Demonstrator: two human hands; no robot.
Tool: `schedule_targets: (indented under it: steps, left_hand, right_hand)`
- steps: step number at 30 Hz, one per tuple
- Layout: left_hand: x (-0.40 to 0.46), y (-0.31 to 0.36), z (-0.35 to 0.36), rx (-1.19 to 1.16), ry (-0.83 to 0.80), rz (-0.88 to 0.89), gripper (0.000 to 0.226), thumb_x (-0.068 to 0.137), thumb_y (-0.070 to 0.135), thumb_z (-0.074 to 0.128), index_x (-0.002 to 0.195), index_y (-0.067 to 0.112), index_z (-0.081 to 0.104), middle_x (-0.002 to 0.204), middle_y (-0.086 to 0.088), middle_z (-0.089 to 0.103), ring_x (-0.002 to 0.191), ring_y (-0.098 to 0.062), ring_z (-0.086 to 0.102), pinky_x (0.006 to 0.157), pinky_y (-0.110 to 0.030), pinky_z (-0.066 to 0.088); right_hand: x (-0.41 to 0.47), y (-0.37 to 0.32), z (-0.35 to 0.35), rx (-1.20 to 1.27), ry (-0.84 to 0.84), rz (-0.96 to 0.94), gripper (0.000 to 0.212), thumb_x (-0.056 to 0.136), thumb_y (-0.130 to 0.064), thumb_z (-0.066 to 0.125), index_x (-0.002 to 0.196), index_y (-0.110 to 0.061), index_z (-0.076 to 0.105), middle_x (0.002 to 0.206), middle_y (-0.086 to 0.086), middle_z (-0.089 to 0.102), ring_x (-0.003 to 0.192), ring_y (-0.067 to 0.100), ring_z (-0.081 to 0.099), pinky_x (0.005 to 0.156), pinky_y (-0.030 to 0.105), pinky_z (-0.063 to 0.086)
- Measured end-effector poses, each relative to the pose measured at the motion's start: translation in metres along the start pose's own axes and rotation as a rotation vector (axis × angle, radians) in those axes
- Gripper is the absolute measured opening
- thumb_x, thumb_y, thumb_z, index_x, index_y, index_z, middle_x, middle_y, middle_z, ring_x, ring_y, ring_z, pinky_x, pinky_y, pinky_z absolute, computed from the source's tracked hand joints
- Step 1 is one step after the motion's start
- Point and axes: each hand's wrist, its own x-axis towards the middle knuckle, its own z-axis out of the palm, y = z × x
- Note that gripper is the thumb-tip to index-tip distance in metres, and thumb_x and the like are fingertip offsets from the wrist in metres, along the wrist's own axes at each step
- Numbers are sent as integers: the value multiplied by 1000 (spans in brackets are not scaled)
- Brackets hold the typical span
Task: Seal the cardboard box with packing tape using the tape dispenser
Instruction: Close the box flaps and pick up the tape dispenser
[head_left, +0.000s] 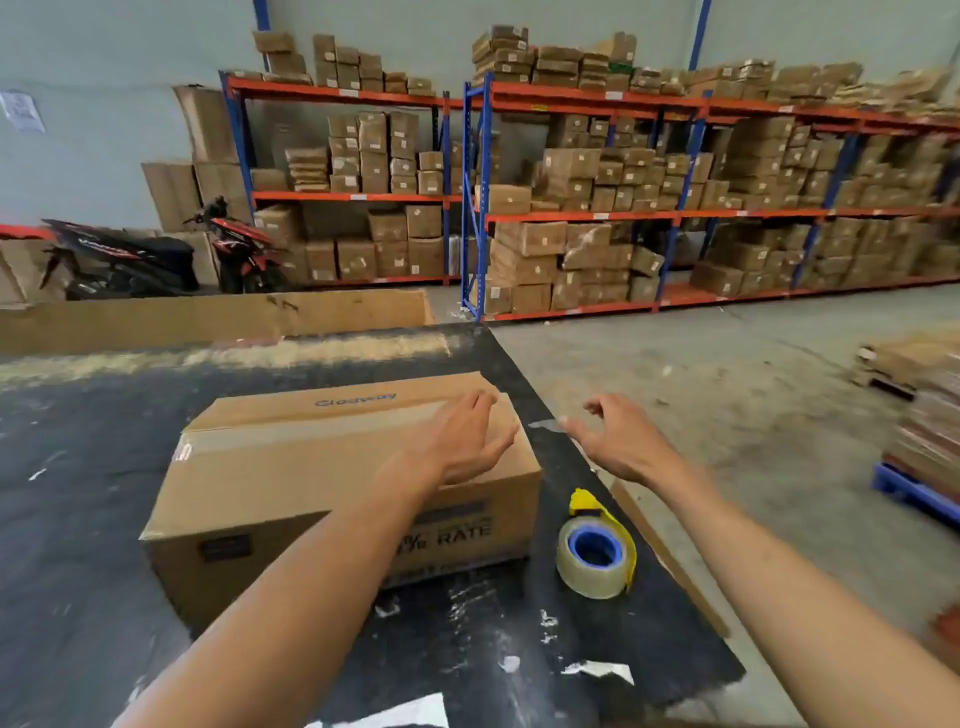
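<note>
cardboard box (322, 478) sits centre frame on the black table (78, 467), flaps down, a clear tape strip (311, 434) already running along the top seam and wrapping over the left edge. tape dispenser (597, 553) stands on the table just right of the box's near right corner, yellow frame, blue core, nobody holding it.

your left hand (462, 441) lies flat on the box top near the right end, fingers straight, gripping nothing. your right hand (618, 439) hovers right of the box over the table edge, fingers loosely spread, also holding nothing. a small clear scrap shows at its fingertips; i can't tell whether it is stuck to a finger or lying on the table beyond.

step in hand looks like smoothing the strip down at the right end. my read on doing it well:
- press along the seam from the middle outward so no bubbles stay
- rub the tail down the right side face, both hands if needed
- keep the box from sliding toward the table edge, which is close on the right

hard to make out:
- the right end of the strip is under your left hand, so i can't say it reaches or wraps that edge
- the box's right and far faces are out of view
- print on the near face is partly covered by your left forearm
- the dispenser's cutter is not clearly visible
</note>
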Motion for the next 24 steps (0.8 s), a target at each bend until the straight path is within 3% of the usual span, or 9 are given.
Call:
schedule_targets:
  steps: [3,6,9,13,17,21,24]
  left_hand:
    - [2,9,23,-10,-41,18,62,99,51,43,134,1,50,137,-17,53,125,-32,49,107,-44,39]
    - [-2,14,51,-20,-52,18,63,95,57,37,118,1,56,123,-17,56,112,-32,51,102,-47,40]
    - [-5,12,71,-18,32,20,63,92,58,41,110,0,57,116,-17,56,106,-32,51,98,-48,43]
    - [-1,4,76,84,71,77,62,95,60,44,111,1,57,118,-15,56,105,-30,52,96,-44,45]
    - [1,4,76,138,67,97,66,97,62,39,121,2,54,126,-13,54,113,-28,50,100,-42,43]
    - [0,6,73,193,59,105,66,97,64,35,121,5,52,129,-13,52,118,-31,50,105,-45,40]
    - [2,10,73,270,-49,-5,83,94,74,21,137,6,41,154,-22,32,144,-41,27,119,-59,18]
  right_hand:
    - [-19,35,24,-28,-65,84,58,87,-53,57,128,-13,55,131,7,56,121,24,52,97,38,45]
    - [-39,76,58,-73,-168,192,59,83,-43,64,129,-8,55,133,15,56,122,29,52,97,36,42]
    - [-49,100,86,-70,-236,257,55,79,-36,71,120,-3,57,120,20,61,109,35,57,85,36,45]
    - [-45,111,112,-28,-187,308,45,77,-31,71,112,-7,56,110,17,63,100,37,60,75,35,45]
    - [-31,112,116,-62,-239,348,26,78,-22,62,101,-17,51,109,15,64,98,37,59,72,34,43]
    - [-25,109,109,105,-239,374,17,79,-22,59,95,-18,60,97,8,65,89,31,57,76,34,45]
    - [-25,100,96,395,-122,439,26,73,-18,56,95,-20,70,93,6,71,88,28,64,76,35,53]
